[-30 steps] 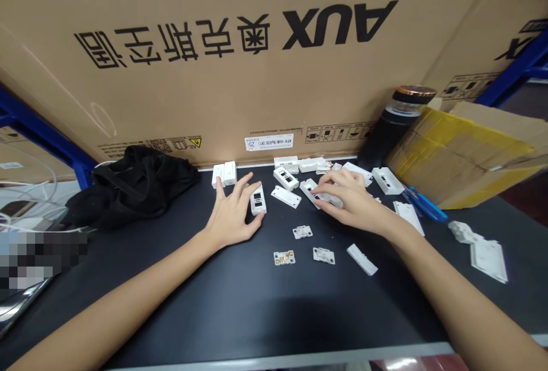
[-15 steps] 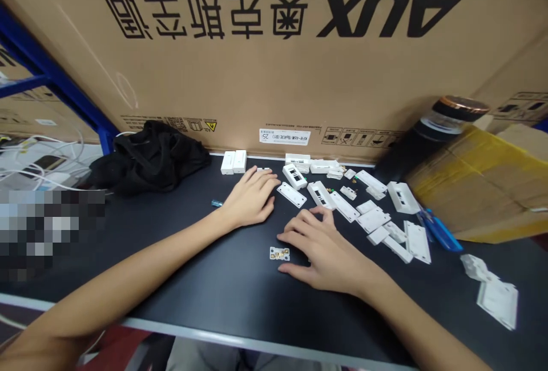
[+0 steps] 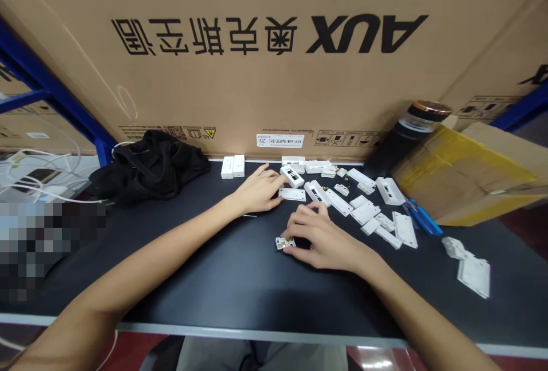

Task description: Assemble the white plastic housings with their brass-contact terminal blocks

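Observation:
My left hand reaches the far middle of the table. Its thumb and fingertips close on the left end of a flat white cover plate. My right hand pinches a small white part with brass contacts between thumb and finger, low over the tabletop or touching it. Beyond my hands lie open white plastic housings, one just past my right fingers. A thin metal shaft shows beside my left wrist; the rest of it is hidden.
Several white plates and housings lie scattered to the right. Two white boxes stand by the large carton. A black cloth bag, a dark bottle, a taped cardboard box and a blue-handled tool are around the edges.
My right thumb and finger have closed on the small part with brass contacts. My left hand has moved right onto the cover plate, which has turned nearly level. The camera view has shifted slightly.

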The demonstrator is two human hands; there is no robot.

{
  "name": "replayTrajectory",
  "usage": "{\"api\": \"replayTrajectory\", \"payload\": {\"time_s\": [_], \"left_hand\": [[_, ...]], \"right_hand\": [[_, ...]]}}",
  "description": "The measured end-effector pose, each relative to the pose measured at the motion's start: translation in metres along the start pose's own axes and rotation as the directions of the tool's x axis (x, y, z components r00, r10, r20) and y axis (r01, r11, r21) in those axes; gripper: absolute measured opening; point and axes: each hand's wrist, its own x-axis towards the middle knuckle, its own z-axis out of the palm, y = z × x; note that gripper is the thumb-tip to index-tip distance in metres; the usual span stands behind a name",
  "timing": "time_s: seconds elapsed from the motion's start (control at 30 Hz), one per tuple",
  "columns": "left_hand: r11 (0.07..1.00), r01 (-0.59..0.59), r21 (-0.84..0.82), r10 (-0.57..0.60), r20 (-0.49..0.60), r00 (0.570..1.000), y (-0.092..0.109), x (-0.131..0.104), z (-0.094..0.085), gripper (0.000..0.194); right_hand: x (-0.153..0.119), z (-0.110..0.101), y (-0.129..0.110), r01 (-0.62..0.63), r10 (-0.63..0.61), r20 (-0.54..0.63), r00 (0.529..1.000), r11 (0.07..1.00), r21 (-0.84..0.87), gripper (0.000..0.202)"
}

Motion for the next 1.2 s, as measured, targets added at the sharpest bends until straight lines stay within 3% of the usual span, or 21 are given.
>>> {"api": "replayTrajectory", "payload": {"time_s": [0.17, 0.43, 0.6, 0.83, 1.2], "left_hand": [[0.999, -0.033, -0.042, 0.031, -0.055, 0.998, 0.006, -0.017, -0.008, 0.036], [0.957, -0.049, -0.287, -0.039, -0.293, 0.955, 0.036, -0.076, -0.001, 0.032], [0.909, -0.2, -0.366, 0.062, -0.356, 0.932, 0.032, -0.082, 0.009, 0.033], [0.913, -0.128, -0.387, 0.036, -0.237, 0.971, 0.025, -0.076, 0.012, 0.027], [0.904, -0.1, -0.415, 0.052, -0.127, 0.991, 0.024, -0.077, 0.014, 0.022]], "right_hand": [[-0.007, -0.011, 0.015, -0.067, 0.066, -0.05, 0.997, 0.998, -0.007, 0.018], [-0.014, -0.024, 0.033, -0.115, 0.114, -0.119, 0.986, 0.993, 0.002, 0.022], [-0.012, -0.019, 0.034, -0.118, 0.12, -0.121, 0.985, 0.993, 0.027, 0.022], [-0.007, -0.009, 0.033, -0.11, 0.111, -0.119, 0.987, 0.994, 0.016, 0.021], [0.012, 0.006, 0.02, -0.098, 0.096, -0.073, 0.993, 0.995, -0.035, 0.017]]}}
